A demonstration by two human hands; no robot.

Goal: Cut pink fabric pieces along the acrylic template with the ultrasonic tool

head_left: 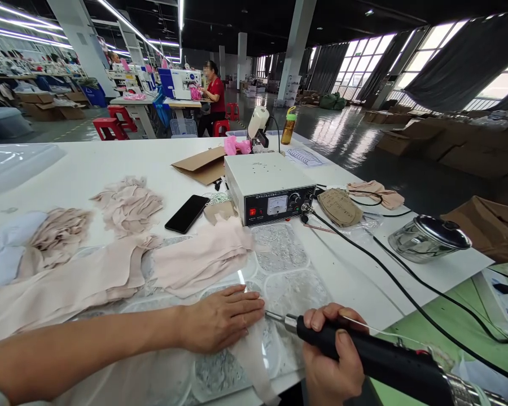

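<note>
My left hand lies flat, fingers stretched out, over a thin beige fabric piece on a clear plastic sheet. My right hand is wrapped round the black handle of an ultrasonic cutter. Its thin metal tip points left and ends right by my left fingertips; whether it touches the fabric I cannot tell. Beyond my left hand a stack of beige fabric pieces rests on the sheet. A longer beige stack stretches to the left, partly behind my forearm.
A control box with a dial stands mid-table, its black cable running to the right. Nearby are a phone, a glass pot, a bottle and crumpled fabric. A person sits at a sewing machine beyond.
</note>
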